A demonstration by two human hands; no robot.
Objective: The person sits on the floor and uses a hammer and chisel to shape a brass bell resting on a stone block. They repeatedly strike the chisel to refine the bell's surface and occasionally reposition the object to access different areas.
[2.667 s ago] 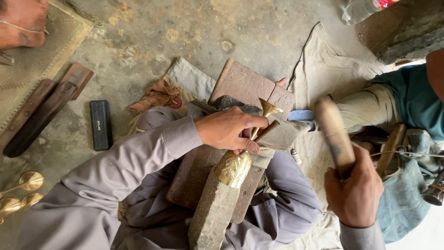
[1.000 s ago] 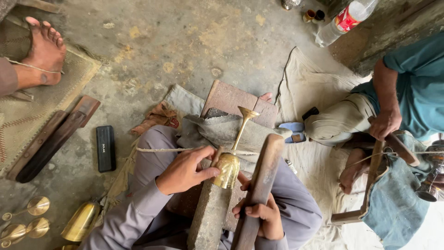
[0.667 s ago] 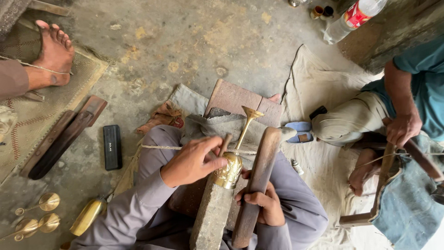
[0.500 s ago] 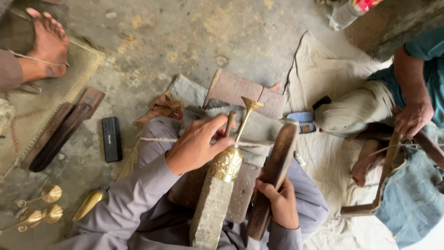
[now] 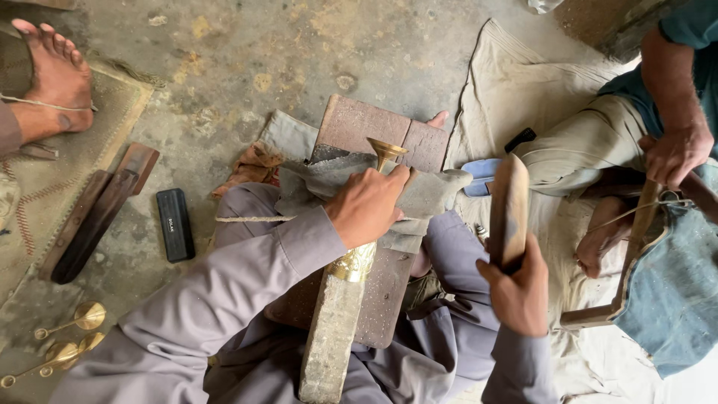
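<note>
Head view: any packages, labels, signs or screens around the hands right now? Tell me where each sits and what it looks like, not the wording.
Black rectangular case: flat on the concrete floor, outside the left forearm, beside the dark wooden slats; small pale printed label on its top face.
Bottle: top edge of view, only a clear sliver shows; any label is out of frame.
No signs or screens in view.

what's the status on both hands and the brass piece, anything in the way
Left hand clamped on brass piece atop stone block. Right hand grips wooden mallet, raised clear. Nothing between mallet and brass.
</note>
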